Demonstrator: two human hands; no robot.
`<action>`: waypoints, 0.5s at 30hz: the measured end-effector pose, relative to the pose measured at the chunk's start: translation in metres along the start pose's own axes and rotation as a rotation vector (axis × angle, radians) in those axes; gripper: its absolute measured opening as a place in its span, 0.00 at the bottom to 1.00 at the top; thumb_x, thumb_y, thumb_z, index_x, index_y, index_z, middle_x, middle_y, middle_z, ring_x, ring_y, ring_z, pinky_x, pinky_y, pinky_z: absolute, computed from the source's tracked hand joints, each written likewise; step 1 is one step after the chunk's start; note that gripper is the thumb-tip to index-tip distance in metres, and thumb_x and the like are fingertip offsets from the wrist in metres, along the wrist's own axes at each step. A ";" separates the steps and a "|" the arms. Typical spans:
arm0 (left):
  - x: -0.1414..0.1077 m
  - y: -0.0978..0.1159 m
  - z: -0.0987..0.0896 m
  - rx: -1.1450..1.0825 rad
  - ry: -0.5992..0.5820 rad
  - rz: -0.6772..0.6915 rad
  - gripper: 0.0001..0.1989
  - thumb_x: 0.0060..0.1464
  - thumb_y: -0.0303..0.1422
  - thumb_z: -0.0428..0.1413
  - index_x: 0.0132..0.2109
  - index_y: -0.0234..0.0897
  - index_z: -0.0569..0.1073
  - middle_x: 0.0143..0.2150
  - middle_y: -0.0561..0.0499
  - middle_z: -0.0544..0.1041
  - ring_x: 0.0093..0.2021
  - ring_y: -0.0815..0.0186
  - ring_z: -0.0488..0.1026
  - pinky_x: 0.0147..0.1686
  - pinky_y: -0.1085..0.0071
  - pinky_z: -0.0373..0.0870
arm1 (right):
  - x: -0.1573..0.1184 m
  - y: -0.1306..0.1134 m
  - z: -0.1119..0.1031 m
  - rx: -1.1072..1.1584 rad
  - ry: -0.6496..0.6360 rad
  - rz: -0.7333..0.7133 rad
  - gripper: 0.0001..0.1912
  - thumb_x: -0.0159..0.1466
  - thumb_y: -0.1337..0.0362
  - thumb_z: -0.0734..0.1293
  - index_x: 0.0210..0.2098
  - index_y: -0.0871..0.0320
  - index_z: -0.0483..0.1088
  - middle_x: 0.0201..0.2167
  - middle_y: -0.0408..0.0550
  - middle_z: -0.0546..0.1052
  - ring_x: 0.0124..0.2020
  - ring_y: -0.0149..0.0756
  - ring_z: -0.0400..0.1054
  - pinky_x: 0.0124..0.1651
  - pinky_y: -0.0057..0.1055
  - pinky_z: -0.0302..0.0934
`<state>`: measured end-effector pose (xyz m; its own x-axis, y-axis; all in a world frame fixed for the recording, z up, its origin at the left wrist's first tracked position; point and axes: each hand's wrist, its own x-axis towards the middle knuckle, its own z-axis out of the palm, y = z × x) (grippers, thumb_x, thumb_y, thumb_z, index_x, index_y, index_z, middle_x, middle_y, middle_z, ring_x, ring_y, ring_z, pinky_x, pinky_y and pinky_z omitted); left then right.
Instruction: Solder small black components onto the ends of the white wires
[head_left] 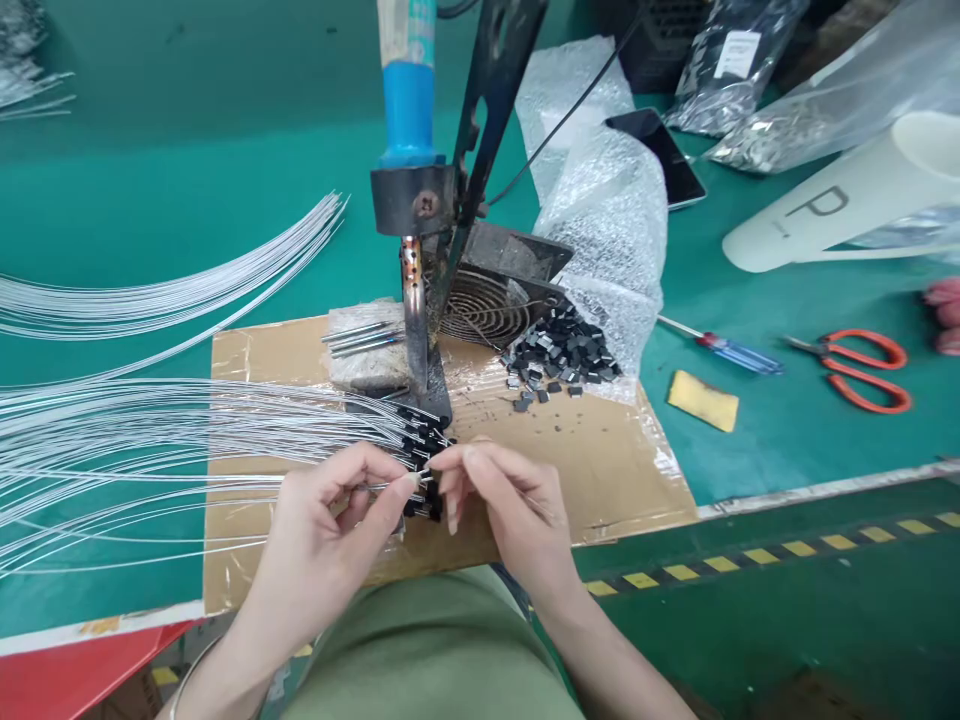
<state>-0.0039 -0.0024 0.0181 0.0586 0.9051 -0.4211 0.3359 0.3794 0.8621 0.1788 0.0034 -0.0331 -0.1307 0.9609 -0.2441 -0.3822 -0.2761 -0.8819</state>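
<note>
You're in a workshop or small factory, at a green work surface. Taking your view's centre as the clock's hub, a blue heat gun points nozzle-down beside a black metal bracket near 12 o'clock, and many white wires spread around 9. A heap of small black parts lies close in toward 3; farther out that way are a screwdriver and orange-handled scissors. Yellow-and-black hazard striping marks the floor at 4.
</note>
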 end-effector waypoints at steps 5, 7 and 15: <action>-0.002 0.002 0.003 -0.055 0.040 0.000 0.13 0.66 0.40 0.61 0.36 0.38 0.81 0.28 0.52 0.76 0.27 0.69 0.65 0.27 0.71 0.55 | -0.002 -0.001 0.011 0.027 -0.038 0.019 0.06 0.67 0.60 0.76 0.39 0.51 0.89 0.29 0.46 0.82 0.22 0.28 0.70 0.25 0.25 0.73; -0.001 0.000 0.003 -0.072 0.030 0.015 0.13 0.66 0.40 0.61 0.36 0.38 0.80 0.28 0.52 0.76 0.28 0.68 0.67 0.27 0.71 0.57 | -0.001 -0.002 0.013 0.050 -0.038 0.033 0.05 0.66 0.61 0.77 0.38 0.50 0.89 0.27 0.46 0.82 0.21 0.28 0.69 0.24 0.24 0.71; -0.003 -0.004 0.003 -0.060 0.015 0.061 0.12 0.68 0.39 0.59 0.37 0.39 0.80 0.31 0.51 0.79 0.29 0.67 0.70 0.28 0.71 0.61 | -0.002 0.000 0.013 0.090 -0.001 0.099 0.03 0.63 0.61 0.79 0.35 0.52 0.88 0.25 0.45 0.82 0.18 0.27 0.67 0.21 0.23 0.69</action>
<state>-0.0022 -0.0073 0.0149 0.0633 0.9296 -0.3631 0.2749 0.3335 0.9018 0.1669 0.0010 -0.0275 -0.1731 0.9288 -0.3277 -0.4484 -0.3705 -0.8135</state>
